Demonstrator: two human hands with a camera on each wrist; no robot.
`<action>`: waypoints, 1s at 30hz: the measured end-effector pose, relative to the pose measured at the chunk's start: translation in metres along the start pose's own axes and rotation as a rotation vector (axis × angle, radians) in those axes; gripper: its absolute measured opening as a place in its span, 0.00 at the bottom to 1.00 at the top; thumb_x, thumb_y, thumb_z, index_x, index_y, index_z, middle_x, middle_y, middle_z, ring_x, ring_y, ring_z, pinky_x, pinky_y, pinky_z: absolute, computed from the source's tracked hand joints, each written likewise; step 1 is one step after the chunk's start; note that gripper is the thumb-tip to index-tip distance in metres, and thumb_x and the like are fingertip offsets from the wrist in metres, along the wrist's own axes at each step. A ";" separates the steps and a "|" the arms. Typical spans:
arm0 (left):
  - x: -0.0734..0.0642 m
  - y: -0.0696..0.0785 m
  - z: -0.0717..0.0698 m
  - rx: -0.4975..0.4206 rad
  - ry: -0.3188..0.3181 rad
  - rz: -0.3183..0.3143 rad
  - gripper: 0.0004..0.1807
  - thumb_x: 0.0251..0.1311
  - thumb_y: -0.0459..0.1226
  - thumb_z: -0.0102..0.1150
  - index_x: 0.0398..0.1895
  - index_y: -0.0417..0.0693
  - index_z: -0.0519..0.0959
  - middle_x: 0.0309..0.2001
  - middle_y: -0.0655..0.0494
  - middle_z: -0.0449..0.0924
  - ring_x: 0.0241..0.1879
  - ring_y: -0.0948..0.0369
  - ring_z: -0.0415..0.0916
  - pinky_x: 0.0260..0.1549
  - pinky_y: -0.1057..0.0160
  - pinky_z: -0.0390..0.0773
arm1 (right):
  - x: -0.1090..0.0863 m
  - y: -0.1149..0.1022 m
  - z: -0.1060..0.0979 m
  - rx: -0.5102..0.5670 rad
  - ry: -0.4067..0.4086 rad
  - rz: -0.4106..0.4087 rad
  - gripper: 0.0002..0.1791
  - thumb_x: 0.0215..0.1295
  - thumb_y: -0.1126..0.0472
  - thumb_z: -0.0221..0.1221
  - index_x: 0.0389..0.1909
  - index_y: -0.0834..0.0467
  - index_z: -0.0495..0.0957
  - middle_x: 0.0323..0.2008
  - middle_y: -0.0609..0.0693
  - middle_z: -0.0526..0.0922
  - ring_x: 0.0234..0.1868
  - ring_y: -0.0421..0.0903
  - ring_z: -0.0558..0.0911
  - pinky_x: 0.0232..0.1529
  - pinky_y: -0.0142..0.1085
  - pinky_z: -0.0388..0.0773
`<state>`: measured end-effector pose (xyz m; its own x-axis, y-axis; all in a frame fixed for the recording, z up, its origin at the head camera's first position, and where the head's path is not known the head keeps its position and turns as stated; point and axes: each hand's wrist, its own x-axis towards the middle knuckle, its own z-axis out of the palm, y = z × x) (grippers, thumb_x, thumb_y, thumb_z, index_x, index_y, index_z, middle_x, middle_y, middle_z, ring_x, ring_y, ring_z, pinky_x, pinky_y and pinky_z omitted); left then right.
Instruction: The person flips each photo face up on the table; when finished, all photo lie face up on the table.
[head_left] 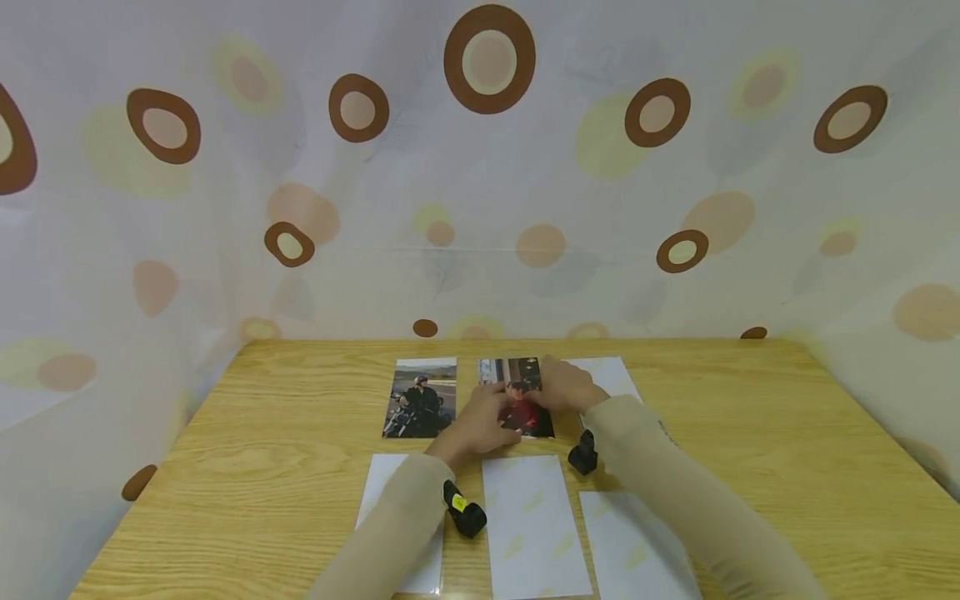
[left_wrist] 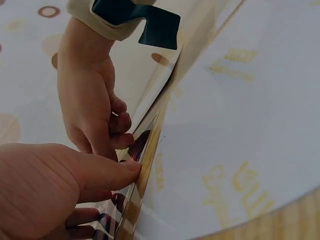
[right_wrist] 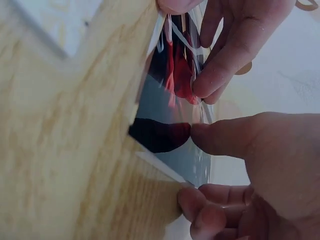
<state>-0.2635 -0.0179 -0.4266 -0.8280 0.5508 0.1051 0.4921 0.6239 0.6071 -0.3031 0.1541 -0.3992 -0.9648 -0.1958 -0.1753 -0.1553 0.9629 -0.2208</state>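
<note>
Near row: three white rectangular sheets, the left one [head_left: 381, 475] partly under an arm, the middle one [head_left: 534, 529] bare, the right one [head_left: 633, 542] partly covered; smooth faces, pale yellow printing [left_wrist: 252, 195] set aslant, its words not surely readable.

Left sleeve [head_left: 378, 542] and right sleeve [head_left: 678, 479]: beige cloth, plain cuffs; at each wrist a black device, the left device [head_left: 467, 515] bearing a yellow label, its marking too small to read, the right device [head_left: 582, 454] plain in this view.

Left hand [head_left: 480, 421]: thumb straight at the photo's near edge, fingers apart from it and touching the left part. Right hand [head_left: 567, 385]: thumb on the photo's glossy face, other fingers curled by its edge; whether they clamp it, cannot tell.

Far row: a motorcyclist photo [head_left: 420, 404], rectangular, dark-clad helmeted rider; the red-clothed figure photo [head_left: 522, 418], glossy and reflective, under both hands, midway in the row; another white sheet [head_left: 611, 375], partly behind the right hand.

Support: table [head_left: 750, 450], yellow-brown wood grain. Beyond: pale backdrop [head_left: 480, 183], creased, printed with brown rings and peach and yellow ovals.
</note>
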 end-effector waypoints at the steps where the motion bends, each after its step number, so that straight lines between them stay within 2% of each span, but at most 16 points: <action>1: 0.000 0.000 0.001 -0.003 -0.001 0.005 0.25 0.49 0.35 0.67 0.54 0.37 0.78 0.63 0.39 0.68 0.61 0.43 0.64 0.61 0.46 0.66 | -0.001 0.002 0.001 0.012 0.000 -0.005 0.27 0.63 0.49 0.61 0.49 0.69 0.72 0.37 0.60 0.80 0.30 0.50 0.76 0.31 0.44 0.76; 6: 0.002 0.002 0.007 -0.063 -0.001 0.011 0.25 0.52 0.35 0.64 0.56 0.37 0.76 0.67 0.36 0.63 0.68 0.41 0.59 0.65 0.44 0.62 | -0.008 0.020 0.001 0.096 0.006 -0.021 0.18 0.65 0.51 0.57 0.40 0.63 0.71 0.31 0.54 0.77 0.28 0.47 0.75 0.27 0.38 0.71; 10: 0.005 0.007 0.011 -0.147 0.008 0.008 0.23 0.56 0.36 0.62 0.55 0.36 0.76 0.69 0.35 0.60 0.69 0.41 0.56 0.64 0.44 0.64 | -0.016 0.039 -0.004 0.171 0.014 -0.068 0.16 0.67 0.54 0.55 0.42 0.64 0.71 0.30 0.55 0.79 0.27 0.46 0.76 0.28 0.38 0.71; 13: 0.007 0.011 0.014 -0.162 0.018 0.009 0.21 0.58 0.36 0.61 0.54 0.37 0.76 0.69 0.37 0.61 0.69 0.43 0.57 0.62 0.45 0.66 | -0.022 0.049 -0.009 0.204 0.018 -0.127 0.15 0.68 0.56 0.54 0.44 0.65 0.71 0.31 0.56 0.79 0.28 0.46 0.77 0.31 0.39 0.73; 17: 0.013 0.019 0.018 -0.118 0.008 0.042 0.20 0.60 0.36 0.59 0.56 0.38 0.75 0.68 0.39 0.63 0.69 0.45 0.58 0.64 0.46 0.64 | -0.026 0.059 -0.014 0.219 0.044 -0.162 0.14 0.67 0.57 0.55 0.43 0.65 0.72 0.32 0.56 0.80 0.29 0.46 0.77 0.32 0.39 0.75; 23: 0.028 0.038 0.028 -0.065 -0.072 0.047 0.22 0.58 0.39 0.60 0.55 0.40 0.75 0.67 0.42 0.65 0.71 0.48 0.56 0.68 0.50 0.59 | -0.032 0.082 -0.020 0.230 0.100 -0.158 0.17 0.65 0.58 0.58 0.43 0.69 0.72 0.37 0.61 0.79 0.36 0.52 0.78 0.38 0.44 0.76; 27: 0.042 0.050 0.040 0.031 -0.071 0.069 0.23 0.56 0.39 0.63 0.54 0.39 0.75 0.62 0.43 0.71 0.67 0.49 0.62 0.67 0.55 0.62 | -0.035 0.104 -0.023 0.197 0.118 -0.207 0.26 0.62 0.54 0.62 0.49 0.72 0.71 0.45 0.68 0.76 0.46 0.62 0.75 0.47 0.52 0.74; 30: 0.051 0.060 0.047 0.119 -0.068 0.064 0.24 0.57 0.41 0.63 0.55 0.39 0.75 0.60 0.45 0.72 0.64 0.51 0.65 0.65 0.58 0.64 | -0.035 0.121 -0.025 0.157 0.097 -0.233 0.37 0.60 0.49 0.63 0.58 0.75 0.67 0.54 0.73 0.71 0.56 0.69 0.68 0.56 0.60 0.67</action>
<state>-0.2634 0.0734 -0.4221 -0.7757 0.6254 0.0849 0.5753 0.6453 0.5025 -0.2935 0.2824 -0.3961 -0.9238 -0.3827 -0.0114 -0.3480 0.8517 -0.3918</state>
